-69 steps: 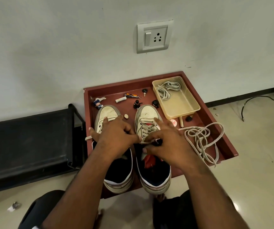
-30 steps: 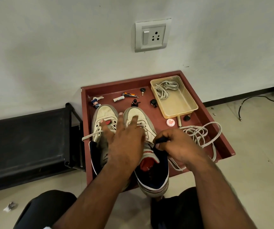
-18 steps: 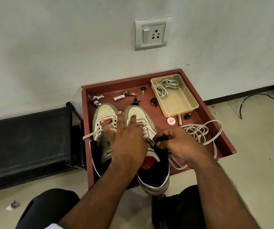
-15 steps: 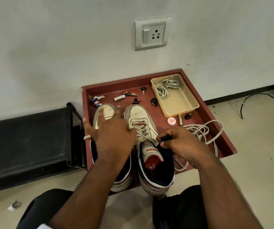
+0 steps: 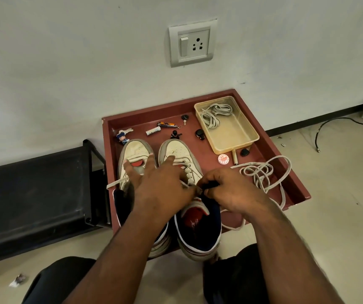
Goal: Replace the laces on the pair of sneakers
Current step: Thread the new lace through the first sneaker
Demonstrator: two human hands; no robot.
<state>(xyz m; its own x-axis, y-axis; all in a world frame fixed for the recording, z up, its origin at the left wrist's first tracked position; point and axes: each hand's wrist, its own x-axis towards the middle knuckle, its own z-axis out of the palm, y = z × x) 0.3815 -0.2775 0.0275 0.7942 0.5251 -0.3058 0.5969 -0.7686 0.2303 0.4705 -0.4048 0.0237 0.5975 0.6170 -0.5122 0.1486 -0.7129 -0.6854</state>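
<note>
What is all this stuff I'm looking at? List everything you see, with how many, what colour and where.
sneakers: two, white with navy lining, side by side on the tray
tray: one, dark red, on the floor against the wall
plastic tub: one, pale yellow, tray's far right corner
coiled lace: one, off-white, inside the tub
loose lace: one, off-white, tray's right side
small keys and trinkets: several, mixed colours, tray's far edge
wall socket: one, grey-white, on the wall
bench: one, black, left of the tray
left hand: fingers spread over both sneakers
right hand: pinches a lace end at the right sneaker
</note>
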